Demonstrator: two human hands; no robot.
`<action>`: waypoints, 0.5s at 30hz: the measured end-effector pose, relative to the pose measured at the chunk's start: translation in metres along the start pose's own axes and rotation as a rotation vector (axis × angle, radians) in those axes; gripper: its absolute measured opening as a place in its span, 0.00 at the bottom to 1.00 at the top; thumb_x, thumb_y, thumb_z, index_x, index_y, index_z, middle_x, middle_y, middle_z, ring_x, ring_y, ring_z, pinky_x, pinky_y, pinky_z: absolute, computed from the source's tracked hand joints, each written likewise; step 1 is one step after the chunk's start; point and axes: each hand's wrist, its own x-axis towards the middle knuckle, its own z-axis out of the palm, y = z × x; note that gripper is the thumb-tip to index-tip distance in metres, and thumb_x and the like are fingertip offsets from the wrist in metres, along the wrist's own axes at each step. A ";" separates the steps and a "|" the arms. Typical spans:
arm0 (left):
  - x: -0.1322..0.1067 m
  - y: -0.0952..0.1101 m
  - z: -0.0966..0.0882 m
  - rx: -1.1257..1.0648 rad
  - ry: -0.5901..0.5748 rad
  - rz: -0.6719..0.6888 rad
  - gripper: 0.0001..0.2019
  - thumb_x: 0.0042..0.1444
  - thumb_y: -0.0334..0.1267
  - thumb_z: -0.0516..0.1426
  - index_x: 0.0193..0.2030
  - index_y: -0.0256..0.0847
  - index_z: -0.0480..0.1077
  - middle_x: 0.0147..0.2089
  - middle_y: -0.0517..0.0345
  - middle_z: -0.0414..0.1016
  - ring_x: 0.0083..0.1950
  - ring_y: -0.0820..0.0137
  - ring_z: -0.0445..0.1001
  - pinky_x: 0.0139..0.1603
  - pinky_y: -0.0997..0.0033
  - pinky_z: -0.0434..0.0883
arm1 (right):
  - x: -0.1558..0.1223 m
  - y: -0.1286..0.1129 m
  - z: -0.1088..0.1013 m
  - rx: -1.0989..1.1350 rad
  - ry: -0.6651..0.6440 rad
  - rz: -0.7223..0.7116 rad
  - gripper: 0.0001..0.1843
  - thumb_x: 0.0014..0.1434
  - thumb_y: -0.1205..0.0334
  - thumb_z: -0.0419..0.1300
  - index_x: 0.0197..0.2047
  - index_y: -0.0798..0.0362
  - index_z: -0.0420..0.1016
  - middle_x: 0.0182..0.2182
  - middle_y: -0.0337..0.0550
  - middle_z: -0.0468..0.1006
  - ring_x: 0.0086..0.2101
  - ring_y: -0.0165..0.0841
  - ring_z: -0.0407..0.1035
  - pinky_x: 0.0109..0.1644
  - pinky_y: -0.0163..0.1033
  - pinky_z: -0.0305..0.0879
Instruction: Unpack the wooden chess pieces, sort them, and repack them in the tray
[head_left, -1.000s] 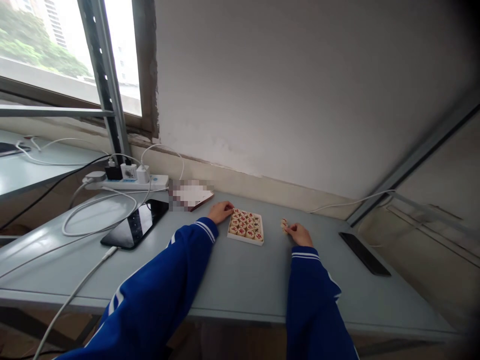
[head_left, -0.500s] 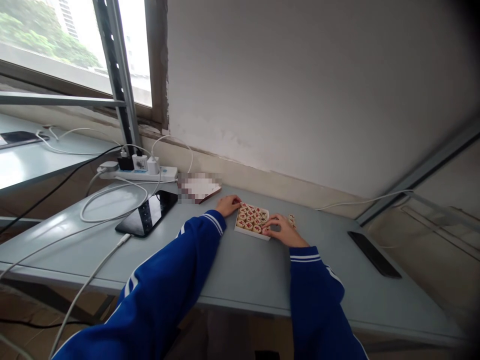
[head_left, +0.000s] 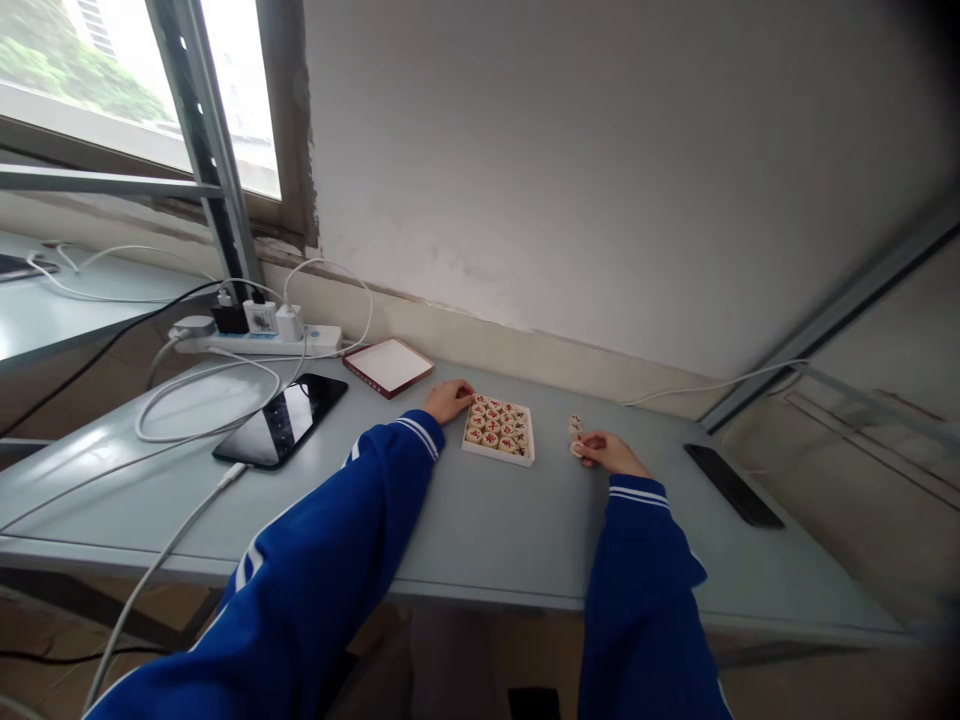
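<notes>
White box [head_left: 498, 455] of discs [head_left: 492, 425]: left of my right hand [head_left: 609, 452], pinching one disc [head_left: 576, 449]; left hand [head_left: 447, 400], nearer, at the rim, closure unclear.

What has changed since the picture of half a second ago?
The right hand moved rightward from the white box to the Chinese chess pieces outside it, now touching the nearest one. The left hand remains at the box's left side; the smartphone has not moved.
</notes>
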 end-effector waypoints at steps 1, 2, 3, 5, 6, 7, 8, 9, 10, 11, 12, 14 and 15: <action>0.000 0.000 0.000 0.002 -0.001 -0.001 0.11 0.52 0.40 0.52 0.39 0.40 0.70 0.39 0.56 0.74 0.42 0.67 0.70 0.44 0.69 0.63 | 0.001 0.003 -0.002 -0.032 0.056 0.021 0.19 0.38 0.54 0.64 0.32 0.56 0.68 0.25 0.44 0.74 0.26 0.34 0.68 0.33 0.41 0.64; 0.000 0.000 0.000 0.003 0.000 -0.004 0.11 0.52 0.40 0.52 0.39 0.40 0.70 0.39 0.57 0.74 0.42 0.67 0.69 0.45 0.69 0.63 | 0.001 0.004 -0.003 -0.080 0.126 0.030 0.21 0.38 0.53 0.64 0.34 0.57 0.67 0.28 0.47 0.74 0.30 0.36 0.68 0.36 0.42 0.63; -0.001 0.001 -0.001 0.001 0.003 -0.003 0.11 0.52 0.40 0.52 0.39 0.40 0.70 0.39 0.57 0.74 0.42 0.68 0.69 0.45 0.69 0.63 | 0.001 0.002 -0.003 -0.143 0.205 0.027 0.24 0.38 0.53 0.64 0.36 0.58 0.67 0.32 0.50 0.73 0.34 0.39 0.68 0.38 0.43 0.63; -0.001 0.001 -0.001 -0.004 0.006 0.002 0.11 0.52 0.40 0.52 0.39 0.40 0.70 0.39 0.57 0.74 0.42 0.68 0.69 0.45 0.69 0.63 | 0.001 -0.007 0.005 -0.298 0.398 -0.016 0.27 0.41 0.50 0.62 0.42 0.57 0.65 0.42 0.55 0.70 0.44 0.43 0.63 0.43 0.47 0.60; -0.001 0.001 -0.001 -0.005 0.006 0.004 0.11 0.52 0.40 0.52 0.39 0.40 0.70 0.39 0.57 0.74 0.42 0.68 0.69 0.44 0.69 0.63 | 0.001 -0.014 0.011 -0.382 0.487 -0.057 0.27 0.45 0.49 0.59 0.45 0.56 0.64 0.46 0.55 0.66 0.48 0.44 0.59 0.46 0.48 0.58; -0.001 0.002 -0.001 -0.002 0.007 0.002 0.11 0.52 0.40 0.52 0.39 0.40 0.70 0.39 0.56 0.74 0.42 0.68 0.69 0.44 0.69 0.63 | 0.002 -0.020 0.020 -0.464 0.539 -0.107 0.26 0.49 0.49 0.55 0.48 0.55 0.62 0.51 0.55 0.63 0.51 0.44 0.55 0.49 0.50 0.56; -0.001 0.002 -0.001 0.003 0.006 0.000 0.11 0.52 0.40 0.52 0.39 0.40 0.70 0.39 0.56 0.74 0.42 0.68 0.70 0.44 0.69 0.63 | 0.003 -0.027 0.029 -0.539 0.541 -0.160 0.25 0.53 0.51 0.51 0.52 0.53 0.60 0.54 0.53 0.59 0.54 0.44 0.51 0.51 0.52 0.53; -0.001 0.002 -0.001 0.010 0.008 -0.005 0.11 0.52 0.40 0.52 0.39 0.40 0.70 0.39 0.57 0.74 0.42 0.68 0.70 0.44 0.69 0.63 | 0.005 -0.032 0.039 -0.617 0.503 -0.210 0.24 0.56 0.53 0.48 0.54 0.51 0.57 0.57 0.51 0.56 0.56 0.42 0.47 0.53 0.54 0.50; -0.001 0.001 -0.001 0.015 0.011 -0.009 0.11 0.52 0.40 0.52 0.39 0.41 0.70 0.39 0.57 0.74 0.42 0.68 0.70 0.44 0.69 0.62 | 0.008 -0.037 0.048 -0.693 0.436 -0.251 0.23 0.58 0.55 0.45 0.57 0.51 0.55 0.59 0.49 0.53 0.58 0.41 0.44 0.55 0.56 0.47; 0.000 0.001 0.000 0.018 0.011 -0.008 0.10 0.51 0.40 0.52 0.38 0.41 0.70 0.39 0.57 0.74 0.42 0.68 0.70 0.44 0.68 0.62 | 0.012 -0.039 0.055 -0.760 0.356 -0.278 0.24 0.59 0.57 0.42 0.58 0.51 0.53 0.60 0.47 0.51 0.59 0.39 0.41 0.56 0.57 0.43; 0.000 0.001 0.000 0.020 0.017 -0.007 0.10 0.51 0.40 0.52 0.38 0.41 0.70 0.39 0.57 0.74 0.42 0.68 0.70 0.44 0.68 0.62 | 0.016 -0.040 0.061 -0.808 0.281 -0.285 0.24 0.60 0.59 0.39 0.59 0.51 0.52 0.60 0.46 0.50 0.60 0.38 0.40 0.57 0.58 0.41; 0.001 -0.001 0.001 0.019 0.023 -0.002 0.10 0.51 0.40 0.52 0.38 0.41 0.70 0.38 0.57 0.74 0.41 0.68 0.70 0.44 0.69 0.62 | 0.026 -0.036 0.062 -0.840 0.194 -0.259 0.25 0.61 0.61 0.35 0.60 0.53 0.51 0.60 0.44 0.51 0.60 0.36 0.40 0.59 0.56 0.41; 0.001 -0.001 0.001 0.015 0.023 0.005 0.10 0.51 0.40 0.52 0.38 0.41 0.70 0.38 0.57 0.74 0.41 0.68 0.70 0.43 0.69 0.63 | 0.030 -0.031 0.058 -0.835 0.181 -0.238 0.25 0.61 0.62 0.35 0.60 0.54 0.51 0.60 0.44 0.51 0.60 0.35 0.41 0.59 0.53 0.43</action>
